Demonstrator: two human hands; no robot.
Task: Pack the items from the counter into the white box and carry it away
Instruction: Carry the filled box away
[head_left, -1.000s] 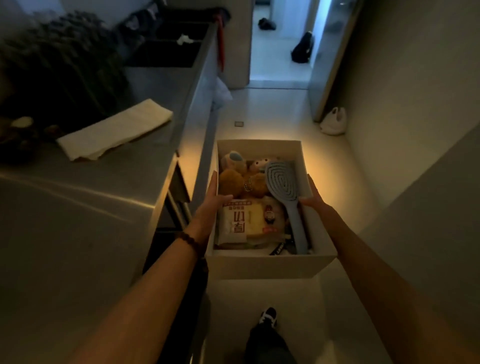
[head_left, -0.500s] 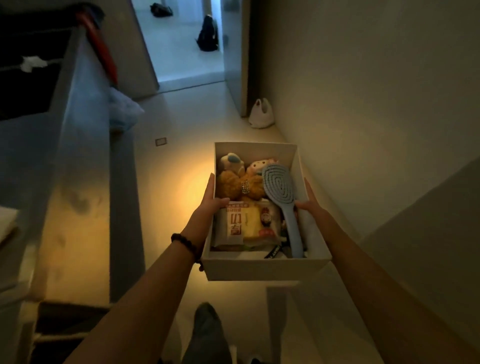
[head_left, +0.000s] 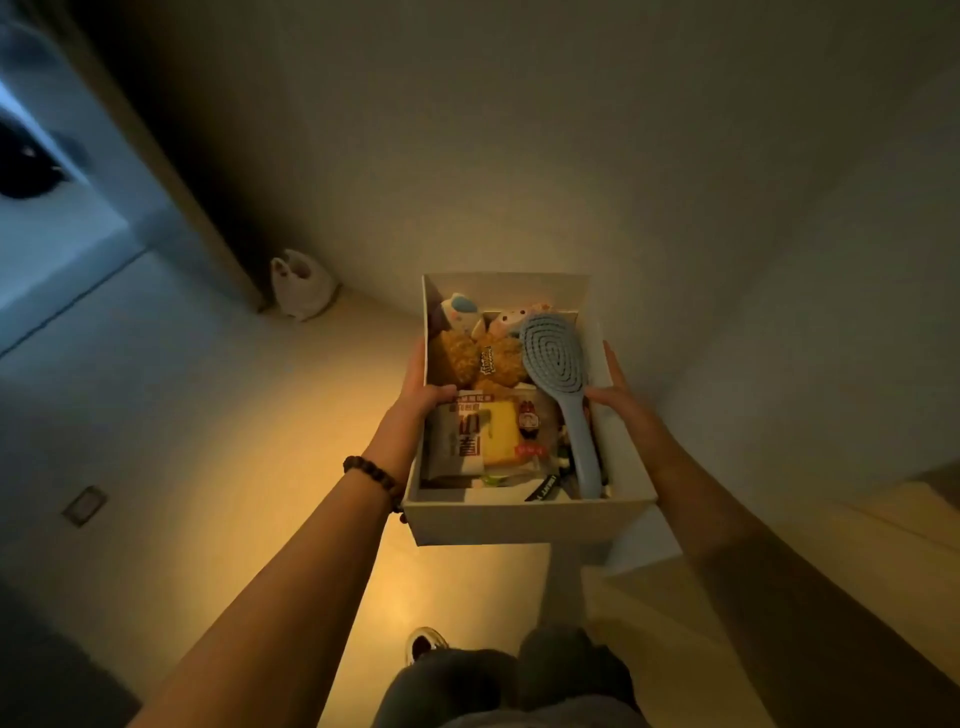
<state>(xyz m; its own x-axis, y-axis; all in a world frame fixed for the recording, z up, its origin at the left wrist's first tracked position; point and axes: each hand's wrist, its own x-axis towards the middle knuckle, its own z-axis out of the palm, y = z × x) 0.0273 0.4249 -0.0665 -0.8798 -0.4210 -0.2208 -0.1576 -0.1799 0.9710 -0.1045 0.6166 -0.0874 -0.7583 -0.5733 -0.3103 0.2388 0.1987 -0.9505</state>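
I hold the white box (head_left: 524, 522) in the air in front of me, above the floor. My left hand (head_left: 422, 387) grips its left wall, thumb hooked inside. On the right wall sits my right hand (head_left: 615, 397), its thumb also inside the box. Packed in the box are a blue hairbrush (head_left: 563, 374) along the right side, a wrapped cake packet (head_left: 480, 439) at the near end, a fuzzy brown plush (head_left: 475, 358) in the middle, and small toy figures (head_left: 467, 312) at the far end.
A plain wall (head_left: 571, 156) rises close ahead and to the right. A white plastic bag (head_left: 301, 285) lies on the floor by a door frame (head_left: 171, 171). A lit doorway (head_left: 57, 228) opens at far left. My shoe (head_left: 423, 644) shows below.
I have turned right, away from the counter, which has left the view. The doorway slid to the far left and the wall now fills the view. Both hands keep the same grip.
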